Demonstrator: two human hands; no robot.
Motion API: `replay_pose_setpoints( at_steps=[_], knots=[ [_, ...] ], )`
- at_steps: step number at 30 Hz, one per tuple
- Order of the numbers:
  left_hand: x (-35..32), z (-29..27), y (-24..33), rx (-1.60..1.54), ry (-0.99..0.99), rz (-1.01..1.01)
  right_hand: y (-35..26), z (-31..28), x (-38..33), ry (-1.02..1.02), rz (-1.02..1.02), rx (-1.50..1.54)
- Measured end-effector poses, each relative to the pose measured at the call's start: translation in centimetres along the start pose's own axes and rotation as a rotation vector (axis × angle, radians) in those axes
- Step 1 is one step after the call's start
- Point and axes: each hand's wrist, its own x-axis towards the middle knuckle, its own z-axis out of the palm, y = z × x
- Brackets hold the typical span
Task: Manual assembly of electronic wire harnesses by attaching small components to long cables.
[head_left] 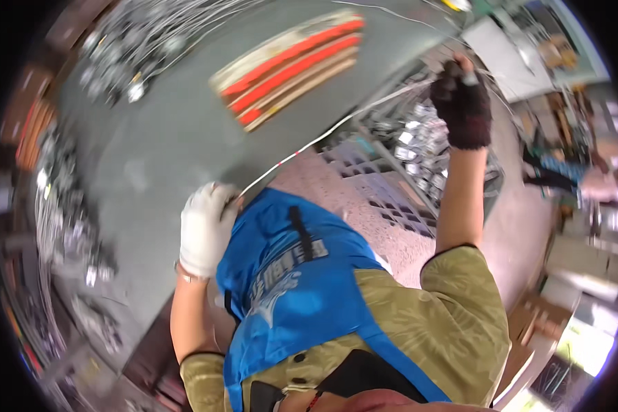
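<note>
A thin white cable [329,130] with small red marks is stretched between my two hands, running up from lower left to upper right. My left hand [209,230], in a white glove, is closed on its lower end, beside the table edge and my blue apron. At the upper right, my right hand [462,103] wears a dark glove with bare fingertips and is closed around the cable. It is raised above a grey plastic crate [364,165] filled with shiny small parts [419,147]. What lies inside the left fingers is hidden.
On the grey-green table [137,178] lies a blurred stack of orange-red and pale strips [288,65]. Bundles of cables with metallic ends [144,48] lie at the far left, more along the left edge. Another person [563,172] is at the far right, near cardboard boxes [529,323].
</note>
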Motion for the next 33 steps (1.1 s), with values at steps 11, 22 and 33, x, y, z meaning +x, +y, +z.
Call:
replay_pose_setpoints(
  at_steps=[11,22,33],
  knots=[
    [7.0,6.6,8.3,-0.317,0.011,0.366,-17.9,-33.8,1.9,0.538,-0.171,-1.565],
    [10.2,-3.4,-7.6,0.063,0.410,-0.134,-0.4,-31.1,-2.4,0.717,0.171,-0.781],
    [21.6,0.2,-16.3,0.709,0.452,-0.044,1.3,-13.8,0.2,0.632,0.141,-0.849]
  ],
)
